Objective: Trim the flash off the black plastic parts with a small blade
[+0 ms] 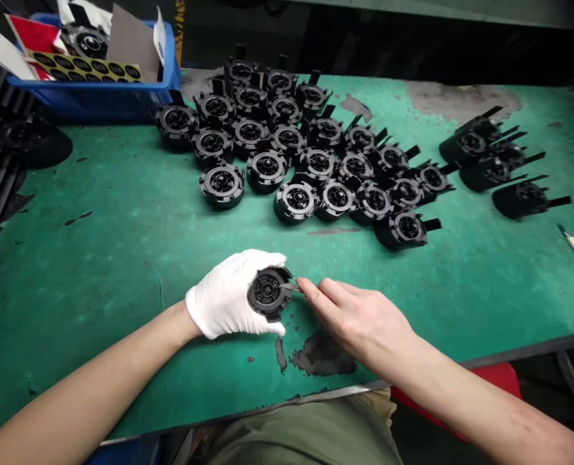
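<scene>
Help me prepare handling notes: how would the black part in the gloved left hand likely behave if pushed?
The round black part would probably stay stiff, since the left hand grips it without visible bending. Its circular outline suggests it might roll if stood on edge. Its projecting pieces could perhaps catch on things.

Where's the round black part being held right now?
In the head view, the round black part is near the middle, in the gloved left hand, with the bare right hand just to its right.

Left hand (231, 292) around black part (267, 292), right hand (359, 315) with apparent blade (288, 286)
</scene>
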The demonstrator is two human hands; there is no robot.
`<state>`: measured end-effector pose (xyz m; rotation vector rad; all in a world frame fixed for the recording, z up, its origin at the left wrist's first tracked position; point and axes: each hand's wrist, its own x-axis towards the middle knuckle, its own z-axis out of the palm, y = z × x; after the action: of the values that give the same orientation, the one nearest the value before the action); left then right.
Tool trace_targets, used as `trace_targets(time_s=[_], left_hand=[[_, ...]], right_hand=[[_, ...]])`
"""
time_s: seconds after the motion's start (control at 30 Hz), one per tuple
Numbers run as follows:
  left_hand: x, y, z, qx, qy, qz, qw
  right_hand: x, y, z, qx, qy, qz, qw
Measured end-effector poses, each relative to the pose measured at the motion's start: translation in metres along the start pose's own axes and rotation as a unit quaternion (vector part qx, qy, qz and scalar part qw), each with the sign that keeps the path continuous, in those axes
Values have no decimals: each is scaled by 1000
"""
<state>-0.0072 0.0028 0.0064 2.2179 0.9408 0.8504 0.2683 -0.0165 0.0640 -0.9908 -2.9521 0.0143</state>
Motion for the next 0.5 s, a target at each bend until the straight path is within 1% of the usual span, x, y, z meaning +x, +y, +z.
trace_targets(time_s=[0.13, 0.27, 0.5], left_hand=[[0, 1, -1, -6, -6, -5, 1000], [-1, 1, -1, -13, -14, -17, 1000], [-1, -2, -2, -33, -18, -24, 999]], right_hand=[[6, 20, 1, -4, -4, -65, 998], [15, 41, 0, -8, -23, -125, 992], [35, 68, -2, -37, -35, -223, 974]])
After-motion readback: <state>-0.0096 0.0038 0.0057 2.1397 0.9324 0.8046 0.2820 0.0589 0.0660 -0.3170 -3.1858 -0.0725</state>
